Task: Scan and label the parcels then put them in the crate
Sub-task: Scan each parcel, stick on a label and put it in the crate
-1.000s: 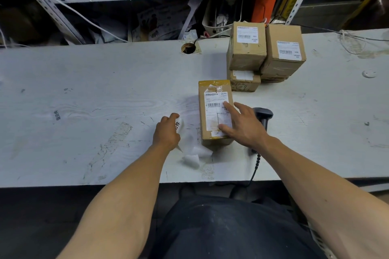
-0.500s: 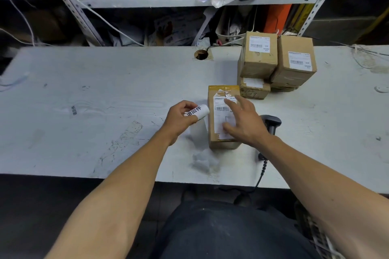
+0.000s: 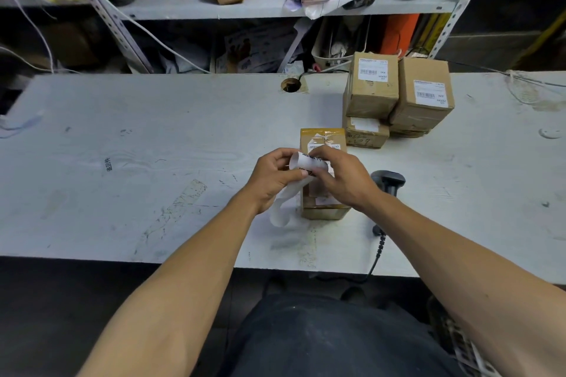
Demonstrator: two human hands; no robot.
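Small white roll of printed labels (image 3: 308, 162): pinched by fingers of left hand (image 3: 273, 176) and right hand (image 3: 340, 179), above flat brown cardboard parcel (image 3: 324, 208) on white table (image 3: 153, 138); black handheld scanner (image 3: 387, 184) just beside.

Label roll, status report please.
Both hands, left and right, on label roll. Parcel beneath, unlabelled. Scanner idle beside it.

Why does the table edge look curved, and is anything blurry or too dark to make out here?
Head view: the wide lens bows the table edge and the shelf; the shelf clutter at top left is smeared with blur; under the shelf and below the table it is too dark to read; the label roll held by the left hand and right hand is sharp enough to show print, not to read it.
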